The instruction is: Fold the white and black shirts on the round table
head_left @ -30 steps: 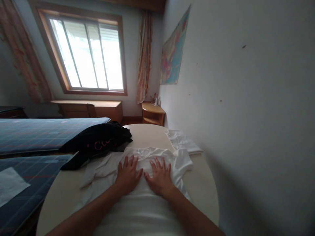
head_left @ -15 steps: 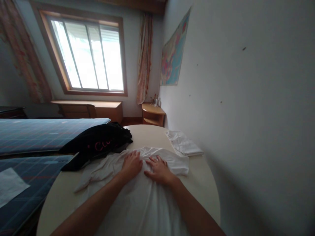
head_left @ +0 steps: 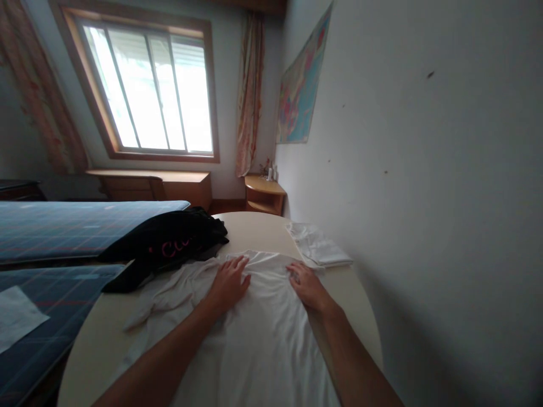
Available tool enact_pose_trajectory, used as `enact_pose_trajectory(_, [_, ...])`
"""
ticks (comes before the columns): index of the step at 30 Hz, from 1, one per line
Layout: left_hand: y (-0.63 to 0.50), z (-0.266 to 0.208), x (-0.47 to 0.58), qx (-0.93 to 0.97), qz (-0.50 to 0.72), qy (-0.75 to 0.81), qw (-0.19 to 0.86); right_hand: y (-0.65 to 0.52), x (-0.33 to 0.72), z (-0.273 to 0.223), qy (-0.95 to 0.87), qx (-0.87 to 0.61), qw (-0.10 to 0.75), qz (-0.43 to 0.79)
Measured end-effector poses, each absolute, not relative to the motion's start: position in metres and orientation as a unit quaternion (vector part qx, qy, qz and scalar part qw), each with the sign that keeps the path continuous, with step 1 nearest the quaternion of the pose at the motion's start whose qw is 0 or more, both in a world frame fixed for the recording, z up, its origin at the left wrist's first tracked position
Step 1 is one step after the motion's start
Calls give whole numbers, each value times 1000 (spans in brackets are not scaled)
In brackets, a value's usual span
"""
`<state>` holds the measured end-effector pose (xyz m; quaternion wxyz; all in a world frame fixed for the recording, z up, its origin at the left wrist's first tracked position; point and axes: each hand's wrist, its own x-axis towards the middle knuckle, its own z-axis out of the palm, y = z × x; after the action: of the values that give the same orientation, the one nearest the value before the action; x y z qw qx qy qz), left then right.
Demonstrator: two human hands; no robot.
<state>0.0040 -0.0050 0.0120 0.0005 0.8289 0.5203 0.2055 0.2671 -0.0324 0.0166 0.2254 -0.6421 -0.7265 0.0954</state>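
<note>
A white T-shirt [head_left: 267, 328] lies spread over the round table, with soft wrinkles and a bunched sleeve at its left. My left hand [head_left: 230, 284] rests palm down near its upper left part, fingers stretched out and thumb apart. At the shirt's upper right edge, my right hand [head_left: 309, 287] has its fingers bent inward on the cloth, gripping it. That hand and forearm hide most of the right sleeve.
The cream round table [head_left: 254, 226] stands beside a white wall [head_left: 424, 237]. Folded white cloth [head_left: 320, 246] lies at its right rim. Black fabric with pink lettering [head_left: 182, 234] lies at the left, towards blue plaid mattresses [head_left: 85, 226]. A white sheet [head_left: 19, 316] rests on the nearer mattress.
My right hand has moved right, from the shirt's middle to its edge, and its fingers have curled. The right sleeve shows less. My left hand has shifted slightly, its fingers closer together.
</note>
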Motion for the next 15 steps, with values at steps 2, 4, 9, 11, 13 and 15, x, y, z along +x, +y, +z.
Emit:
enact_pose_trajectory(2, [-11,10,10,852,196,486,19,-30,265,15,-731,-641,210,97])
enact_pose_trajectory(4, [-17,7,13,865,167,471,42,-29,265,16,-734,-638,208,99])
enact_pose_trajectory(9, [-21,6,12,880,133,450,74,-38,278,29,-663,-702,241,98])
enact_pose_trajectory(11, [-20,8,12,889,141,429,76,-45,286,33,-610,-758,224,61])
enact_pose_trajectory(13, [-20,8,13,901,155,396,82,-51,292,36,-568,-800,191,16])
enact_pose_trajectory(15, [-20,7,14,910,164,369,93,-57,296,37,-538,-828,159,-10])
